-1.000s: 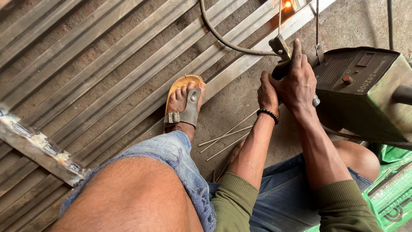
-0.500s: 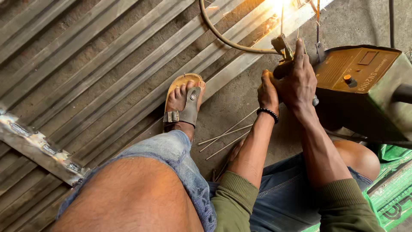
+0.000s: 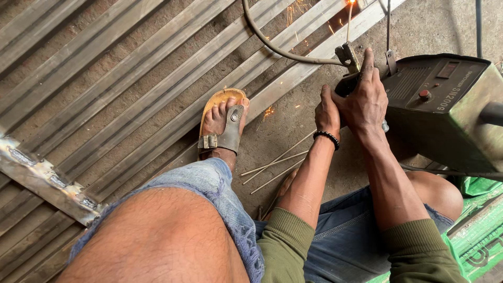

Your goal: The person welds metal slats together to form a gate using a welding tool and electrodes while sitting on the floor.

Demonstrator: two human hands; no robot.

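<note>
We grip the electrode holder (image 3: 348, 63) near the top of the view, just left of the welding machine (image 3: 445, 105); its clamp carries a thin welding rod (image 3: 348, 23) that rises to a bright spark (image 3: 350, 2) on the long metal bars (image 3: 157, 89) at the upper edge. Our right hand (image 3: 364, 99) is closed round the holder's handle, index finger stretched along it; our left hand (image 3: 327, 112) is curled shut just beside and under the right one, touching it, though we cannot tell how much of the handle it grips; a dark bead bracelet (image 3: 327, 137) sits on the left wrist. A thick cable (image 3: 272, 44) runs from the holder in a curve up to the top edge; small sparks lie scattered on the concrete floor (image 3: 429, 26) near it.

Below the hands, a few spare rods (image 3: 275, 165) lie loose on the floor, between our left forearm and our left foot; that foot, in a tan sandal (image 3: 222, 123), rests on the edge of the bars. Our bare knee fills the lower left, with frayed denim shorts (image 3: 220, 183) and green sleeves (image 3: 285, 246) below; a flat steel strip (image 3: 47, 181) with rough weld marks lies across the bars at far left; a green plastic thing (image 3: 482, 230) shows at the lower right corner.
</note>
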